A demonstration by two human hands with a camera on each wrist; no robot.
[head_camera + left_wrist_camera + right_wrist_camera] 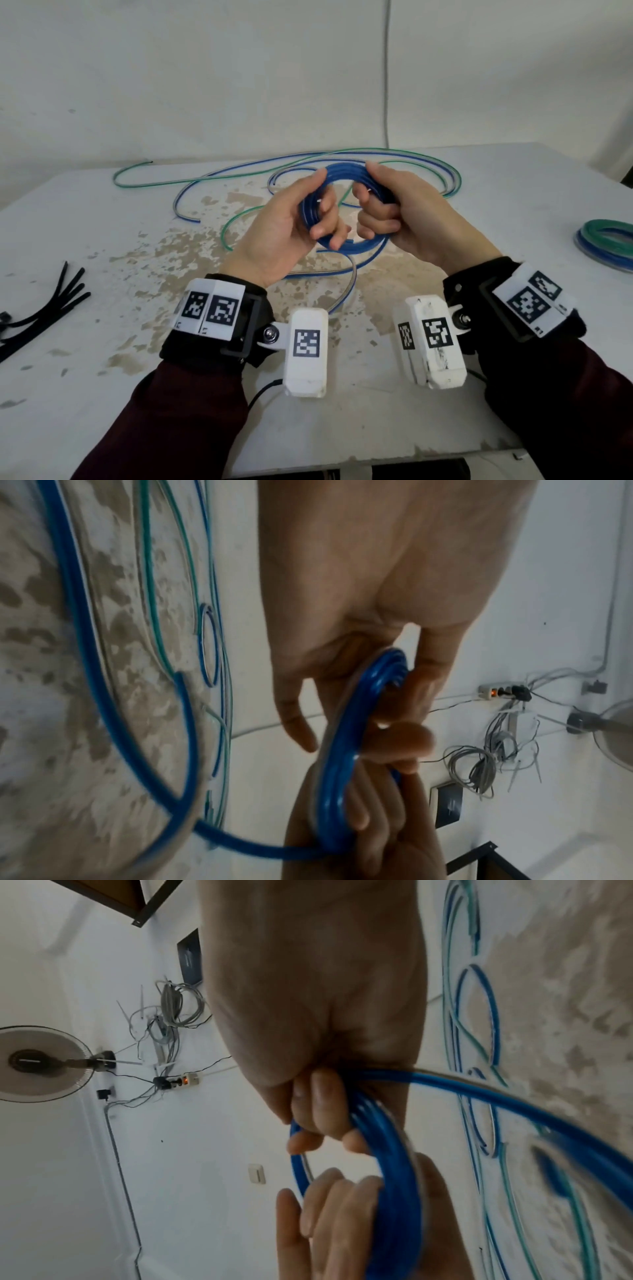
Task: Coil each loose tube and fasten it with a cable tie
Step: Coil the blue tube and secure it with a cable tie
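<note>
Above the middle of the table I hold a small coil of blue tube (346, 171) upright between both hands. My left hand (324, 205) grips its left side, thumb over the top and fingers through the ring. My right hand (368, 202) grips the right side with curled fingers. In the left wrist view the coil (342, 764) runs between thumb and fingers of the left hand (346, 669). In the right wrist view my right hand (318, 1118) clasps the bundle (394, 1191). The coil's loose tail (352, 277) hangs down to the table.
Loose green tube (154, 185) and blue-striped tube (239, 169) sprawl over the back of the stained white table (102, 394). Several black cable ties (51, 301) lie at the left edge. A coiled green-and-blue bundle (606, 240) rests at the right edge.
</note>
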